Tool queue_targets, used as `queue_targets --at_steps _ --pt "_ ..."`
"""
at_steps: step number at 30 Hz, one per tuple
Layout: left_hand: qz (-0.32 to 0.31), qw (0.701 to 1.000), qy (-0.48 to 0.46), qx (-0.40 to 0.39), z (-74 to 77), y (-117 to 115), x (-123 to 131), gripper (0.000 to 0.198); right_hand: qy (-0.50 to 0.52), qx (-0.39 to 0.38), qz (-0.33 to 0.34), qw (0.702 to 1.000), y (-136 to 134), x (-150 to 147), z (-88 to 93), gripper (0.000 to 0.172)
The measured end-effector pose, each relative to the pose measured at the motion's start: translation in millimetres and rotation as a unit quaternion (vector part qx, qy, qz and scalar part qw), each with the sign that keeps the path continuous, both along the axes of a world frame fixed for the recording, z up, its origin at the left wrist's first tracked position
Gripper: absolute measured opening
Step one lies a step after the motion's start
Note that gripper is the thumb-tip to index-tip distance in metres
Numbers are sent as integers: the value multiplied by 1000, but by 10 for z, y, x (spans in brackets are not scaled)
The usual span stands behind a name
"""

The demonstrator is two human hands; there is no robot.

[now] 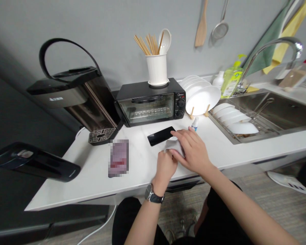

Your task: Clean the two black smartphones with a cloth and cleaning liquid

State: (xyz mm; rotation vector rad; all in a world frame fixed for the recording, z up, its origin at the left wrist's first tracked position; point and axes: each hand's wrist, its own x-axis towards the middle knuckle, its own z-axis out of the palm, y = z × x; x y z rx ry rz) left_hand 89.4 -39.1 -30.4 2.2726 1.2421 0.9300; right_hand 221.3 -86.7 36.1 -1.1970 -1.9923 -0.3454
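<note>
A small grey cloth [175, 146] is bunched between my two hands above the white counter. My left hand [166, 165], with a black-strapped watch at the wrist, is curled closed at the cloth's near left side. Over its right side lies my right hand [193, 149], thumb below and fingers above, pinching the cloth. Just beyond the hands a black smartphone [158, 136] rests flat, dark face up, close to my right fingertips. Behind my right hand stands a small white spray bottle [195, 122], its lower part hidden by the fingers.
A blurred-out flat item [119, 158] lies on the counter [140, 170] to the left. Behind stand a water dispenser [91, 102], a black tumbler [40, 163] and a toaster oven [150, 105]. Racked plates [204, 100] and a sink [290, 112] with bowls are rightward.
</note>
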Motion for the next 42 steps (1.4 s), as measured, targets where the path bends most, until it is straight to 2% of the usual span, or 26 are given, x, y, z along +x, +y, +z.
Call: queue_targets --at_steps 2,5,10,13,17,21,26,30,31,33,35,37,40,42 --pt "-1 1000 21 2 10 -13 -2 22 22 0 -6 1000 39 31 -1 40" --pt "1 999 42 6 27 -24 -1 21 3 -9 33 999 73 60 20 41" --pt "-1 998 65 16 57 -36 -3 26 70 -35 17 997 54 71 66 40" --pt "-4 997 73 23 72 -53 -3 23 37 -29 46 998 39 69 69 37" --pt "4 997 74 31 83 -64 14 23 99 -41 16 994 42 85 73 36" --pt "4 996 79 30 84 -63 15 21 72 -32 61 995 46 102 77 27" --pt "5 997 72 28 103 -56 9 24 144 -52 7 988 43 82 84 27" --pt "-1 998 59 20 129 -63 12 21 67 -32 37 997 19 52 55 15" --pt "-1 998 53 18 135 -72 5 21 63 -25 32 997 26 76 28 14" --pt "-5 999 37 15 139 -98 -32 21 125 -21 -22 992 61 173 -69 15" --pt "-20 1000 -15 -9 118 -132 -97 26 219 -31 -97 970 111 315 -225 19" --pt "-32 995 -78 -47 70 -161 -171 24 275 -45 -140 950 152 459 -415 25" --pt "-27 992 -102 -72 -12 -176 -238 16 273 -60 -143 949 144 540 -655 33" --pt "-23 993 -93 -75 -52 -166 -243 17 262 -62 -140 953 76 424 -727 33"
